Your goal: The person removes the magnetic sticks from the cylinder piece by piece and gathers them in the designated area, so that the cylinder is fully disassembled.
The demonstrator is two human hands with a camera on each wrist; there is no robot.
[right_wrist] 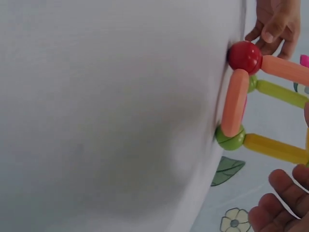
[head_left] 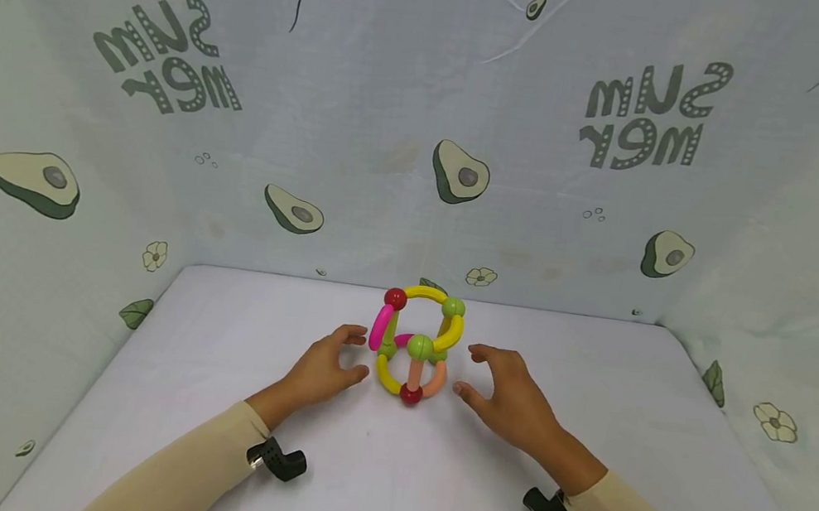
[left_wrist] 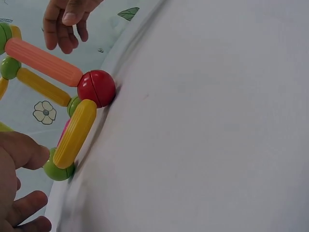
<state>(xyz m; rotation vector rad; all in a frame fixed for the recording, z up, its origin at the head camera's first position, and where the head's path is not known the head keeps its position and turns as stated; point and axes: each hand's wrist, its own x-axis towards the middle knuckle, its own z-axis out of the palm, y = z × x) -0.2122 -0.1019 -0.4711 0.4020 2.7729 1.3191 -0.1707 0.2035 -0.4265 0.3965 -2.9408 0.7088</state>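
Observation:
A cube-like frame of magnetic building sticks and balls [head_left: 420,347] stands upright on the white table. Its curved sticks are yellow, pink, peach and green, joined by red and green balls. On its left side is my left hand [head_left: 322,370], fingers spread and relaxed, the fingertips close to the pink stick [head_left: 380,327]. Across from it, my right hand [head_left: 514,398] is held the same way, a small gap from the frame. In the left wrist view the left thumb overlaps a green ball [left_wrist: 59,166]; whether it touches cannot be told. A red ball [right_wrist: 245,57] rests at the bottom near corner.
The white tabletop [head_left: 386,478] extends around the frame. Behind and at both sides hangs a pale cloth [head_left: 385,61] printed with avocados, flowers and lettering. Black wrist cameras [head_left: 283,460] are strapped on both forearms.

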